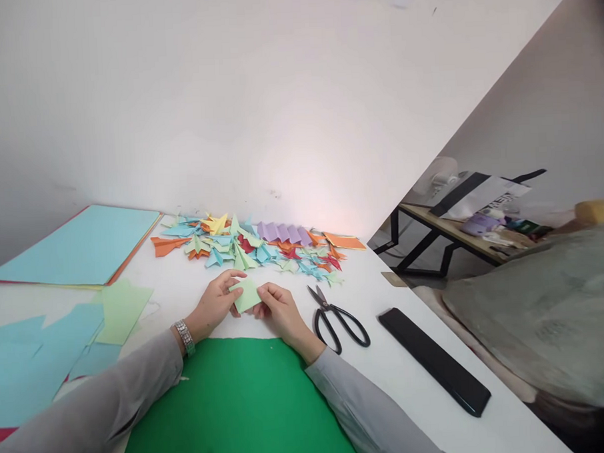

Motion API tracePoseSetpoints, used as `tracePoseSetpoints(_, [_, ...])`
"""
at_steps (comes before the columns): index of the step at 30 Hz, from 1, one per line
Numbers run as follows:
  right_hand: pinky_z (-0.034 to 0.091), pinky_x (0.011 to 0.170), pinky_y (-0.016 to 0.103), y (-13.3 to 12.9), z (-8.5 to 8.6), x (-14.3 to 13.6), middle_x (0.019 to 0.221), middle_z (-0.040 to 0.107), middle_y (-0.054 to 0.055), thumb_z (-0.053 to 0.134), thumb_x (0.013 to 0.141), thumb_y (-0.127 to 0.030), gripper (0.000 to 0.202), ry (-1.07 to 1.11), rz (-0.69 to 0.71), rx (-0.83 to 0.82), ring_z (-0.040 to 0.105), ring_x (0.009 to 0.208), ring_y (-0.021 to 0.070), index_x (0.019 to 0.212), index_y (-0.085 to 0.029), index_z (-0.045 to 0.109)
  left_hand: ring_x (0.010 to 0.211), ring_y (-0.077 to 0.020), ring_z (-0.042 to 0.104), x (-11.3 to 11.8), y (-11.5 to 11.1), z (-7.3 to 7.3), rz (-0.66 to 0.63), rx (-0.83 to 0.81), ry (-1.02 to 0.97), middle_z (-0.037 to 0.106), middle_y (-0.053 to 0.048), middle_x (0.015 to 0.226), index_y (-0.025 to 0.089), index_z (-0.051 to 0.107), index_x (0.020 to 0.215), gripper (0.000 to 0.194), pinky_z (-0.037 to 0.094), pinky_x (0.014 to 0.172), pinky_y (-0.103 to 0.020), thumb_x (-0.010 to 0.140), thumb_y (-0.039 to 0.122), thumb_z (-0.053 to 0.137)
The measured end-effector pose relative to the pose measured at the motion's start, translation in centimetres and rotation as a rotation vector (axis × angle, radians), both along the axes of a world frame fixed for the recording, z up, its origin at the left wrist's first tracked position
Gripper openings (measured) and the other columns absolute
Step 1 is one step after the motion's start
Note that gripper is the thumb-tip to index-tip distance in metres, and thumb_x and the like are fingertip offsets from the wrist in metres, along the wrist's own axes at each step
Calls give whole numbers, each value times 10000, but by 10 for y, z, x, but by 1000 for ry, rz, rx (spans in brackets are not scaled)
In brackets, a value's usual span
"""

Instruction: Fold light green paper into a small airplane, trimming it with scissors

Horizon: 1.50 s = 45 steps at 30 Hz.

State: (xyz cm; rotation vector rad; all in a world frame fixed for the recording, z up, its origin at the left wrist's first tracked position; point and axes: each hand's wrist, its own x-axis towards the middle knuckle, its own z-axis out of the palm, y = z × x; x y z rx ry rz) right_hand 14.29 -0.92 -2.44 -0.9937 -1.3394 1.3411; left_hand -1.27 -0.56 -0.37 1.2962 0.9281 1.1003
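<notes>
Between my two hands is a small light green piece of paper (247, 296), held up just past the far edge of a green sheet (234, 396). My left hand (216, 304) grips its left side between thumb and fingers. On the right side, my right hand (282, 311) pinches the edge with thumb and forefinger. Some of the fingers behind the paper are hidden. Beyond my hands lies a pile of folded paper shapes (243, 244) in many colours, some like small planes. A pleated purple strip (284, 233) rests among them.
Black-handled scissors (330, 315) lie to the right of my right hand, blades partly apart. Farther right is a long black case (433, 361). Large blue sheets (82, 243) are stacked at the back left, with loose blue pieces (52, 357) nearer. A low shelf (447, 230) stands beyond the table.
</notes>
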Motion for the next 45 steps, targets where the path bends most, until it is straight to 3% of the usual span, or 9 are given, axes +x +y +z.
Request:
tracePoseSetpoints(5, [353, 438, 224, 2, -5, -2, 508, 595, -13, 575, 750, -503, 328, -19, -19, 12, 487, 406, 101, 686, -184, 531, 470, -78, 550, -1, -1, 5, 17, -34, 8, 587, -16, 846, 145, 545, 919, 288, 471, 392, -227, 676, 285, 610])
tracePoseSetpoints(11, [369, 422, 229, 1, -3, -6, 562, 559, -54, 596, 741, -398, 287, -11, -79, 87, 515, 420, 109, 946, -206, 535, 459, -110, 576, -4, -2, 7, 3, -108, -48, 589, 21, 671, 142, 557, 909, 286, 452, 397, -223, 673, 292, 620])
tracePoseSetpoints(15, [405, 456, 249, -3, 7, -12, 575, 565, -28, 576, 730, -343, 171, -37, -133, 95, 538, 462, 120, 817, -195, 590, 482, -111, 576, -2, -7, 14, 70, -141, -91, 584, 32, 599, 133, 572, 907, 283, 490, 468, -241, 663, 251, 653])
tracePoseSetpoints(20, [407, 462, 244, -1, 17, -20, 521, 555, -42, 579, 690, -291, 179, 69, -253, 17, 517, 437, 110, 821, -171, 603, 594, -113, 605, 3, -17, 28, 163, -249, -306, 582, 20, 700, 153, 570, 921, 285, 565, 600, -305, 653, 140, 664])
tracePoseSetpoints(25, [385, 440, 231, 1, 11, -23, 505, 540, -58, 592, 654, -278, 180, 170, -340, -66, 493, 408, 97, 793, -164, 597, 610, -100, 588, 4, -22, 16, 254, -288, -378, 555, 20, 694, 150, 599, 935, 313, 576, 603, -286, 636, 89, 665])
tracePoseSetpoints(28, [378, 433, 231, 1, 4, -22, 469, 490, -77, 604, 675, -309, 194, 179, -312, -57, 476, 393, 98, 808, -168, 593, 591, -90, 571, 3, -22, 5, 219, -294, -320, 524, 29, 644, 118, 640, 886, 274, 584, 637, -296, 618, 116, 694])
tracePoseSetpoints(32, [376, 412, 228, 1, -1, -20, 476, 432, -96, 627, 698, -394, 314, 168, -266, -70, 444, 397, 100, 929, -189, 568, 602, -101, 576, 3, -20, 4, 156, -263, -196, 537, 35, 618, 112, 651, 906, 329, 586, 656, -311, 587, 152, 723])
tracePoseSetpoints(37, [307, 386, 203, 6, -1, -18, 479, 367, -81, 660, 678, -428, 305, 3, -222, -17, 324, 425, 71, 604, -179, 500, 526, -85, 521, 7, -16, 5, 166, -226, -130, 468, 83, 511, 133, 565, 785, 308, 571, 545, -283, 554, 205, 756])
tracePoseSetpoints(45, [256, 411, 211, 9, 1, -17, 442, 362, -81, 687, 655, -443, 380, -8, -140, -34, 317, 414, 65, 524, -180, 446, 614, -128, 613, 8, -11, 1, 180, -234, -152, 611, 54, 631, 198, 376, 804, 467, 536, 491, -244, 556, 248, 769])
